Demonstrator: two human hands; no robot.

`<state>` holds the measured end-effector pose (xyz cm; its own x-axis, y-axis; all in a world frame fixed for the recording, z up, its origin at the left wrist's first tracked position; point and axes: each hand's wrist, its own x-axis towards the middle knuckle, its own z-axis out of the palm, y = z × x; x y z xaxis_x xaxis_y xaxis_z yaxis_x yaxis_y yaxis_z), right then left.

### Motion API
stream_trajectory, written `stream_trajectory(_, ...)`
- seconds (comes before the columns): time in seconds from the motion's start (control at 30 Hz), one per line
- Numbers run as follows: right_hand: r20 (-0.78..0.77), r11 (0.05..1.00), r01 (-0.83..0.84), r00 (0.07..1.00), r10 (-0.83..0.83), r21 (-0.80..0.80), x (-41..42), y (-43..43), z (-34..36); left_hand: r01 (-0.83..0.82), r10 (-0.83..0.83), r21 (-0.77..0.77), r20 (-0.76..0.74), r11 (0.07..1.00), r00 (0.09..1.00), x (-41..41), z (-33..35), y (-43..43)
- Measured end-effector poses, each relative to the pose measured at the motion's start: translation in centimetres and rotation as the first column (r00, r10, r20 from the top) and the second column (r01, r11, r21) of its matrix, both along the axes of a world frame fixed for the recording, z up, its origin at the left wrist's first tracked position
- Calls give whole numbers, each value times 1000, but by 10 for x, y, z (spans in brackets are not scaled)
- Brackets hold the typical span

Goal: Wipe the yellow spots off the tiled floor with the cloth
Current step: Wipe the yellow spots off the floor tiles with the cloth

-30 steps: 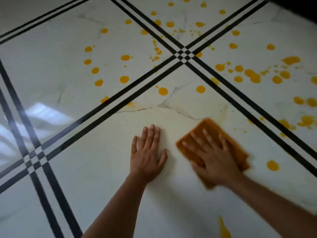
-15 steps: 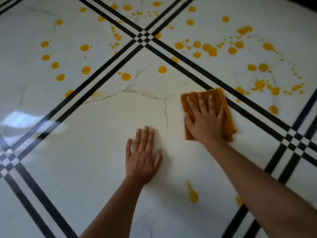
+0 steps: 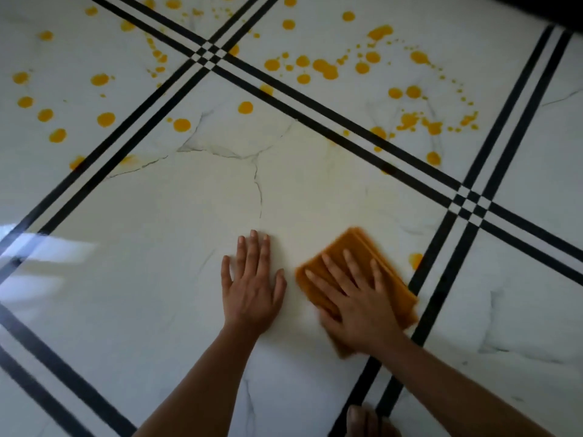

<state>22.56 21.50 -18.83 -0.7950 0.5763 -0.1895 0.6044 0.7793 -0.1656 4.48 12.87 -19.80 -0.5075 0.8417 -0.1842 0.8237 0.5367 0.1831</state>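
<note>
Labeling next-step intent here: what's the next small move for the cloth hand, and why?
Probably slide the right hand and the cloth a little right and away, onto the yellow spot by the black stripe. It is the nearest spot left; the tile around the flat, bracing left hand already looks wiped.

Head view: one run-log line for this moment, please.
phase: wiping | right hand: flat on cloth | left hand: flat on floor, bracing | nearest spot: right of cloth | far spots: uncleaned
</note>
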Motion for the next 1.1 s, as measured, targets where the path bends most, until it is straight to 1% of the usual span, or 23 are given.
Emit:
stream_trajectory(0.03, 18, 996, -88, 996, 88, 1, 24, 11, -1, 18, -18, 5, -3, 1000, 1000, 2, 0, 4)
stream_trajectory(0.07, 43, 995, -86, 996, 84, 41, 42, 33, -6, 49, -49, 10, -5, 999, 999, 7, 1, 10)
stream_trajectory(0.1, 79, 998, 5, 997, -11, 67, 46, 62, -8, 74, -74, 15, -8, 997, 997, 9, 2, 14)
stream_trajectory(0.13, 93, 981, 175, 979, -183, 84, 42, 93, -8, 91, -91, 18, -2, 996, 996, 15, 4, 20)
stream_trajectory(0.17, 102, 936, 344, 931, -351, 77, 35, 115, -5, 107, -107, 28, 5, 994, 994, 22, 4, 28)
stream_trajectory(0.2, 97, 890, 450, 885, -455, 70, 24, 121, -6, 112, -113, 33, 12, 993, 994, 29, 4, 35)
stream_trajectory(0.23, 80, 880, 469, 877, -474, 72, 18, 113, -7, 118, -118, 32, 21, 993, 993, 35, 3, 41)
stream_trajectory(0.27, 47, 913, 402, 913, -405, 70, 19, 96, -6, 131, -131, 35, 22, 991, 991, 41, 3, 47)
stream_trajectory(0.33, 43, 997, 76, 996, -77, 21, 49, 48, -6, 154, -155, 47, 18, 987, 988, 50, 3, 57)
stream_trajectory(0.37, 64, 998, -57, 996, 57, 7, 70, 41, -4, 160, -161, 48, 15, 986, 987, 53, 2, 60)
stream_trajectory(0.4, 73, 993, -121, 990, 120, 11, 84, 53, -4, 157, -158, 46, 13, 987, 987, 54, 1, 63)
stream_trajectory(0.43, 77, 996, -76, 994, 72, 54, 87, 74, -7, 156, -156, 49, 7, 987, 988, 53, 1, 66)
stream_trajectory(0.47, 68, 993, 71, 995, -77, 90, 80, 102, -7, 154, -154, 54, 4, 987, 988, 50, 1, 70)
stream_trajectory(0.53, 71, 913, 401, 911, -406, 80, 45, 146, -8, 148, -149, 38, 7, 988, 989, 45, -1, 79)
stream_trajectory(0.57, 64, 876, 477, 875, -481, 67, 26, 153, -9, 146, -146, 28, 15, 989, 989, 42, -1, 83)
stream_trajectory(0.6, 51, 869, 492, 868, -495, 52, 9, 153, -10, 140, -140, 21, 21, 990, 990, 41, -2, 88)
stream_trajectory(0.7, 56, 925, 381, 924, -379, -15, -15, 150, -3, 77, -78, 28, 39, 997, 996, 32, 1, 105)
stream_trajectory(0.77, 59, 933, 346, 938, -342, -95, -12, 164, 6, 44, -45, 24, 61, 999, 997, 32, 11, 118)
stream_trajectory(0.83, -29, 919, 342, 935, -354, -197, -3, 189, 25, 40, -45, 60, 73, 997, 996, 37, 34, 146)
stream_trajectory(0.9, -101, 920, 314, 934, -344, -233, 7, 185, 32, 25, -30, 58, 96, 998, 995, 45, 41, 157)
stream_trajectory(0.93, -117, 911, 324, 925, -362, -255, 16, 181, 34, 18, -23, 48, 113, 999, 993, 53, 42, 162)
stream_trajectory(1.0, -114, 861, 412, 880, -461, -298, 41, 181, 48, -20, 12, 45, 173, 999, 985, 74, 58, 176)
stream_trajectory(1.1, -77, 856, 448, 873, -481, -257, 64, 193, 60, -23, 11, 49, 233, 999, 973, 103, 65, 197)
